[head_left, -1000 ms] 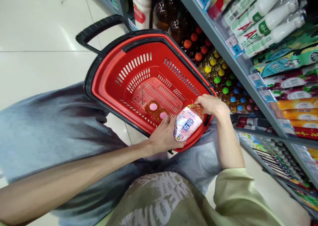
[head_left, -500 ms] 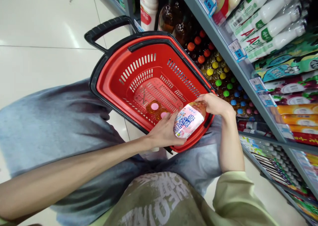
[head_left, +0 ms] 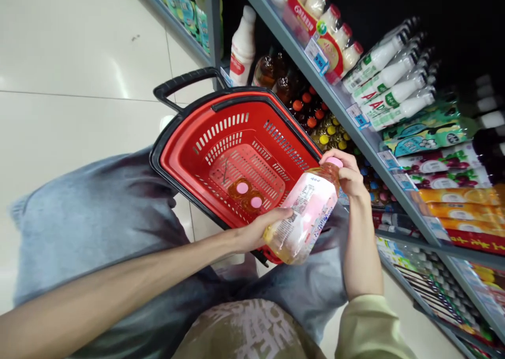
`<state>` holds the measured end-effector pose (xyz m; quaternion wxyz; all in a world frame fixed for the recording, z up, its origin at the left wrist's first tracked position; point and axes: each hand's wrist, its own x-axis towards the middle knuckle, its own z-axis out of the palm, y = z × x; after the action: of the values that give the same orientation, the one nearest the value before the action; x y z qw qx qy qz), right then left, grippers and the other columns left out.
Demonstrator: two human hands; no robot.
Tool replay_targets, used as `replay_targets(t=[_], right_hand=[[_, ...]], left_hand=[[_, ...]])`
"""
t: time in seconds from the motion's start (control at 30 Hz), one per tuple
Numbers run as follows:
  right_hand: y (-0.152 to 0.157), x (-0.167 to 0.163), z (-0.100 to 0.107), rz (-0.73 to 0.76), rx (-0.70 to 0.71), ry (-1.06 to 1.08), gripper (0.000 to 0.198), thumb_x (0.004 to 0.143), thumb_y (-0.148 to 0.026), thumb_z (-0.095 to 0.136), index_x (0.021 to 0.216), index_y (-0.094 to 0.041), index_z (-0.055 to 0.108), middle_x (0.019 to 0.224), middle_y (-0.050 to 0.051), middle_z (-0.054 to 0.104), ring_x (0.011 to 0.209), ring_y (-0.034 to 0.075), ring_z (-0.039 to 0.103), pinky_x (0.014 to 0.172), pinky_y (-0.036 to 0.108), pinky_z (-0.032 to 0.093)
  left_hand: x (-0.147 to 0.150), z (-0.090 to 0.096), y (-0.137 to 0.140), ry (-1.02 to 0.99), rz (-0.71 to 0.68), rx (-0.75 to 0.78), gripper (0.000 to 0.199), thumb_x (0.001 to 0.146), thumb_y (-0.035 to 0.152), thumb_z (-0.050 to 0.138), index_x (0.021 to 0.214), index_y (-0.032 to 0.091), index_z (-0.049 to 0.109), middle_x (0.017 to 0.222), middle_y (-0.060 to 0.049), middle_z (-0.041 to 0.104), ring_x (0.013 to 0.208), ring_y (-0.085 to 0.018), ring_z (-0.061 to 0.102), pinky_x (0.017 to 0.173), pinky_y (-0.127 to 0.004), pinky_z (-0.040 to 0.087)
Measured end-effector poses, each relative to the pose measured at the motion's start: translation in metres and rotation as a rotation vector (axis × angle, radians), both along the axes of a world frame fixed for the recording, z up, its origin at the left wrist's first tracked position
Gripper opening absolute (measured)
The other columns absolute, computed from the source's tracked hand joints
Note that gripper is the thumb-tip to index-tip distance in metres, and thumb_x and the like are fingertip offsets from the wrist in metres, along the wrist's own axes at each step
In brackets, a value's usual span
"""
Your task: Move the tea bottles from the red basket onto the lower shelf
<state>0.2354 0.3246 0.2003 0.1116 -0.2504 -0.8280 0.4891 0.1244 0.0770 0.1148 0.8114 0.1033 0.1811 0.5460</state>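
A drink bottle (head_left: 305,212) with a pink cap and a pink-and-white label is tilted over the near right end of a red shopping basket (head_left: 179,151). My left hand (head_left: 272,225) is closed around its lower part, thumb lying on the label. At the neck, just below the cap, my right hand (head_left: 345,172) grips it with bent fingers. Inside the basket, two pink-capped bottles (head_left: 242,189) stand on the bottom near its left wall. The underside of the held bottle's grip, behind the label, is hidden.
Shelves (head_left: 339,106) run diagonally along the right, with white bottles (head_left: 389,88), packs and price tags. Below them are rows of bottles with coloured caps (head_left: 324,138). The basket's black handle (head_left: 189,80) sticks up at its far left. Pale floor tiles (head_left: 79,49) lie on the left.
The bottle has been turned, so a different label side with small print faces up, and its pink cap now shows. Both hands stay on it. The view has shifted, with the basket lower.
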Motion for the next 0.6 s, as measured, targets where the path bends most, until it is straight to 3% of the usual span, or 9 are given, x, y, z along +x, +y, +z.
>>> replay_targets(t=[0.1,0.2,0.37,0.6], right_hand=[[-0.009,-0.018,-0.009,-0.038,-0.055,0.055,0.039,0.062,-0.041,0.051,0.086,-0.020,0.073,0.085,0.006,0.065,0.075,0.024,0.056,0.069,0.034,0.043],[-0.017,-0.033,-0.018,-0.056,-0.093,0.089,0.032,0.075,-0.041,0.057,0.090,-0.019,0.075,0.087,0.004,0.065,0.077,0.021,0.054,0.071,0.032,0.041],[-0.023,-0.048,-0.029,-0.181,-0.082,0.118,0.031,0.083,-0.045,0.061,0.071,-0.018,0.068,0.075,0.003,0.059,0.068,0.018,0.049,0.066,0.030,0.037],[-0.024,-0.044,-0.035,-0.197,-0.086,0.119,0.033,0.085,-0.046,0.063,0.071,-0.018,0.069,0.072,0.003,0.058,0.065,0.017,0.049,0.062,0.030,0.035]], left_hand=[[0.000,0.005,0.001,-0.279,0.071,-0.105,0.062,0.075,0.067,0.084,0.105,0.014,0.073,0.099,-0.009,0.078,0.095,-0.025,0.074,0.096,-0.036,0.055],[-0.005,0.010,0.002,-0.429,0.076,-0.116,0.059,0.077,0.068,0.080,0.102,0.015,0.074,0.096,-0.008,0.079,0.088,-0.027,0.074,0.091,-0.040,0.057],[-0.009,0.002,0.001,-0.540,0.030,-0.127,0.060,0.089,0.068,0.062,0.110,0.013,0.074,0.103,-0.012,0.078,0.093,-0.031,0.073,0.088,-0.045,0.056],[-0.004,-0.009,-0.003,-0.519,0.017,-0.151,0.086,0.080,0.074,0.071,0.136,0.010,0.065,0.122,-0.017,0.073,0.107,-0.032,0.069,0.104,-0.049,0.048]])
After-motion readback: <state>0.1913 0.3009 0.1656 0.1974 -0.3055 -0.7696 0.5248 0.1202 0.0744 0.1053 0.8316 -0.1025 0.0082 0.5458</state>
